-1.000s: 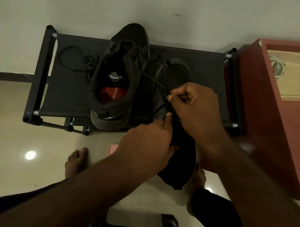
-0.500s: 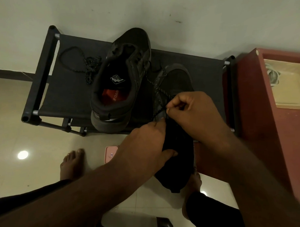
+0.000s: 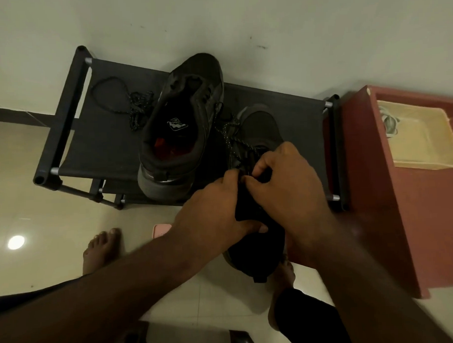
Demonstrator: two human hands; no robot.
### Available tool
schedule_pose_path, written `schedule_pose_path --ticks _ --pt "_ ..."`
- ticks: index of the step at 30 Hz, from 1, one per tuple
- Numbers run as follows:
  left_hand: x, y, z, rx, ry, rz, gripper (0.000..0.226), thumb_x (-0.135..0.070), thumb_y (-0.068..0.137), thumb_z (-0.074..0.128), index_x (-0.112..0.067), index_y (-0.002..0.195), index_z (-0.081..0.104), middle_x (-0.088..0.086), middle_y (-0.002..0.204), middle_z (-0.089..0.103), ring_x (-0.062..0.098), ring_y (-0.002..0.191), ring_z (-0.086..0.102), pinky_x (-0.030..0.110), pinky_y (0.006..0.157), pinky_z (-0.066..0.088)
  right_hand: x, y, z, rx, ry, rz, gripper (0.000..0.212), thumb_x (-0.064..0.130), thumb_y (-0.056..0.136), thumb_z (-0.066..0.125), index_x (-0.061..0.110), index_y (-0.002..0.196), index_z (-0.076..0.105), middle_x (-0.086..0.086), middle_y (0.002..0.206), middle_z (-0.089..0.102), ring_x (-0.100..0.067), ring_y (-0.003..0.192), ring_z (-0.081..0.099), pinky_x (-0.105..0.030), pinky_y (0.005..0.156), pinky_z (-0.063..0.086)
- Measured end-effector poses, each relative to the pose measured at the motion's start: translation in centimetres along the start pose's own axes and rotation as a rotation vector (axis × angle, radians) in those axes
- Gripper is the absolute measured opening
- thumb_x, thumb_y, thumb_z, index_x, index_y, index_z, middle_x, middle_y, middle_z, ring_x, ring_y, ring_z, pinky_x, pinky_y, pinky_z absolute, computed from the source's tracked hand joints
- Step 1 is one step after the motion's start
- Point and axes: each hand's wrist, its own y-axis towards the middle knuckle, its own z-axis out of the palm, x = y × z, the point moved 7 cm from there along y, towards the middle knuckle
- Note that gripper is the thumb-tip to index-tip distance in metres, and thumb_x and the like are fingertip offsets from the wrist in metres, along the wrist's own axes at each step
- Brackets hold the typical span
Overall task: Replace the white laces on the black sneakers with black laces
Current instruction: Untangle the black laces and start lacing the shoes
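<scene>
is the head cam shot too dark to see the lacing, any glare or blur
Head view: dim, so the black lace barely separates from the sneaker; head view: one round glare spot on the floor, lower left; nearest forearms slightly soft.

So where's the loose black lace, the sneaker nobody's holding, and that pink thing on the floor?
Loose black lace (image 3: 139,110), head view: on its bunched-up part.
Unheld sneaker (image 3: 177,124), head view: on the insole logo.
Pink thing (image 3: 161,228), head view: on its visible corner.

Dim, warm light; floor glare (image 3: 16,242); blurred forearms.
</scene>
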Motion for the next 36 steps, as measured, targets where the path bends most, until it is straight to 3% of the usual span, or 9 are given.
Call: schedule_pose_path --ticks 9,17,21,24,26,28,31,33,36 --pt "0.3 0.3 -0.3 -0.046 -0.005 0.062 0.09 -0.066 0.067 0.076 -0.03 0.141 0.038 -0.01 0.114 0.061 0.011 0.1 0.061 0.033 0.082 0.053 1.0 0.5 -0.1 -0.044 -0.036 -0.006 0.015 0.034 0.094 0.06 0.022 0.085 0.064 0.004 0.103 0.049 -0.013 0.082 0.054 -0.032 0.071 0.049" --pt "0.2 0.2 -0.7 -0.051 0.058 0.079 0.106 -0.066 0.074 0.069 -0.022 0.156 0.019 -0.006 0.11 0.053 0.011 0.101 0.052 0.021 0.08 0.041 -0.4 0.8 -0.9 -0.041 0.315 -0.085 0.012 0.019 0.097 0.059 0.019 0.085 0.062 0.01 0.095 0.062 -0.004 0.083 0.06 -0.017 0.068 0.047" --pt "-0.1 0.6 -0.9 -0.063 0.101 0.061 0.104 -0.07 0.072 0.067 -0.024 0.154 0.023 -0.008 0.106 0.05 0.016 0.102 0.056 0.034 0.084 0.051 0.1 0.2 -1.9 0.017 0.923 -0.033 0.016 0.014 0.105 0.046 0.008 0.096 0.057 -0.001 0.1 0.074 -0.008 0.087 0.07 -0.017 0.07 0.053" --pt "0.1 0.7 -0.8 -0.058 0.133 0.038 0.106 -0.073 0.073 0.064 -0.025 0.156 0.018 -0.006 0.118 0.054 0.016 0.107 0.056 0.036 0.087 0.051 0.4 0.0 -2.9 0.056 1.488 0.079 0.019 0.01 0.105 0.039 0.01 0.091 0.053 -0.005 0.068 0.061 -0.019 0.061 0.059 -0.028 0.06 0.05" --pt "0.1 0.7 -0.7 -0.058 0.138 0.033 0.105 -0.073 0.074 0.062 -0.025 0.156 0.016 -0.007 0.123 0.053 0.015 0.109 0.055 0.033 0.089 0.05 -0.6 0.4 -3.3 -0.004 1.33 0.128 0.02 0.013 0.104 0.043 0.015 0.088 0.056 0.003 0.061 0.051 -0.012 0.053 0.046 -0.027 0.053 0.039" --pt "0.0 0.7 -0.8 -0.077 0.122 0.042 0.103 -0.071 0.075 0.063 -0.025 0.155 0.019 -0.008 0.122 0.054 0.013 0.109 0.055 0.028 0.086 0.048 -1.2 0.7 -3.1 -0.051 0.753 0.095 0.019 0.02 0.103 0.051 0.023 0.088 0.061 0.011 0.065 0.057 -0.003 0.054 0.051 -0.021 0.053 0.04" --pt "-0.3 0.6 -0.9 -0.092 0.068 0.051 0.096 -0.066 0.075 0.068 -0.025 0.152 0.025 -0.01 0.124 0.057 0.011 0.11 0.057 0.025 0.084 0.047 -0.3 0.7 -1.2 0.01 0.157 -0.042 0.02 0.022 0.103 0.051 0.02 0.096 0.07 0.007 0.091 0.066 -0.004 0.081 0.063 -0.027 0.074 0.053" --pt "-0.1 0.6 -0.7 -0.077 0.044 0.049 0.093 -0.064 0.074 0.071 -0.027 0.148 0.027 -0.009 0.126 0.059 0.011 0.109 0.06 0.028 0.087 0.052 0.3 0.5 -0.5 0.057 0.016 -0.075 0.025 0.026 0.103 0.051 0.016 0.102 0.073 -0.001 0.099 0.063 -0.014 0.088 0.062 -0.037 0.083 0.054" --pt "0.1 0.6 -0.4 -0.067 0.036 0.049 0.089 -0.064 0.073 0.071 -0.028 0.142 0.028 -0.009 0.122 0.061 0.011 0.103 0.063 0.033 0.084 0.055 0.9 0.4 -0.5 0.089 -0.008 -0.077 0.023 0.035 0.099 0.059 0.017 0.104 0.074 -0.001 0.103 0.056 -0.015 0.091 0.059 -0.032 0.081 0.053"
